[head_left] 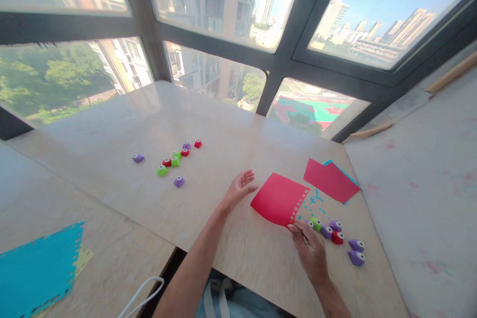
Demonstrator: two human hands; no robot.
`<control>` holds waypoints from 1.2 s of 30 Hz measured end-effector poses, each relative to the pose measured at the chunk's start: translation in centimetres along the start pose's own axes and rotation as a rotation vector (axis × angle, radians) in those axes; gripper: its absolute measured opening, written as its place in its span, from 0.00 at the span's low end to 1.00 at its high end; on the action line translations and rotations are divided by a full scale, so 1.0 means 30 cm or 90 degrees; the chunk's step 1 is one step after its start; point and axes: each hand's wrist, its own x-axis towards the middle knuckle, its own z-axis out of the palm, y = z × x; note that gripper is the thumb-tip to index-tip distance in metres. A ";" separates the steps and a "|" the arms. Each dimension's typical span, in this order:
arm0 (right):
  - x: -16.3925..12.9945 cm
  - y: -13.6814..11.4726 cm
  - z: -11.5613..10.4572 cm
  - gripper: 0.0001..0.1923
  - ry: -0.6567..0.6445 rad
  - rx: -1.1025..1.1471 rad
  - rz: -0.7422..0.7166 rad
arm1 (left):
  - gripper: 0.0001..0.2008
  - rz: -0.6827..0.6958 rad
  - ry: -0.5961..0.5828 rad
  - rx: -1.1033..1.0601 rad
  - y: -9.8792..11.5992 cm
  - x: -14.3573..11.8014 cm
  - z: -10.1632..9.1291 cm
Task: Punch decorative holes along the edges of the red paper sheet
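A sheet of red paper (278, 199) with a row of small punched holes along its right edge is lifted and bowed above the table. My right hand (309, 248) pinches its lower right corner between thumb and fingers. Just left of the sheet, my left hand (241, 190) has its fingers apart and holds nothing. Beside my right hand stand several small craft punches in purple, green and red, among them a red punch (337, 237) and a purple punch (357, 258). Tiny blue paper bits (316, 198) lie scattered right of the sheet.
More red sheets (331, 179) over blue paper lie near the right wall. Several other punches, including a green punch (161, 170), stand left of centre. A blue sheet with notched edges (40, 268) lies at lower left, near a white cable (143, 288). Windows border the table (112, 124).
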 end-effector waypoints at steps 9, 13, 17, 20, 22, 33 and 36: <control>0.032 -0.027 -0.056 0.19 -0.035 0.044 0.002 | 0.30 -0.073 -0.171 -0.148 0.052 -0.036 0.025; 0.038 -0.042 -0.038 0.20 -0.092 0.119 0.104 | 0.24 -0.076 -0.141 -0.089 0.054 -0.040 0.028; 0.030 -0.030 -0.024 0.22 -0.087 0.162 0.170 | 0.20 -0.027 0.019 0.002 0.016 -0.019 0.015; 0.013 -0.010 -0.020 0.23 -0.069 0.185 0.214 | 0.19 -0.004 0.084 0.104 -0.005 -0.006 0.002; -0.002 0.000 -0.016 0.24 -0.072 0.200 0.237 | 0.19 0.003 0.088 0.139 -0.008 -0.003 -0.003; -0.050 -0.032 0.060 0.27 -0.068 0.269 0.314 | 0.22 -0.041 0.105 -0.064 0.011 -0.021 -0.016; -0.058 -0.052 0.075 0.26 -0.047 0.278 0.310 | 0.21 -0.014 0.100 -0.047 0.000 -0.030 -0.015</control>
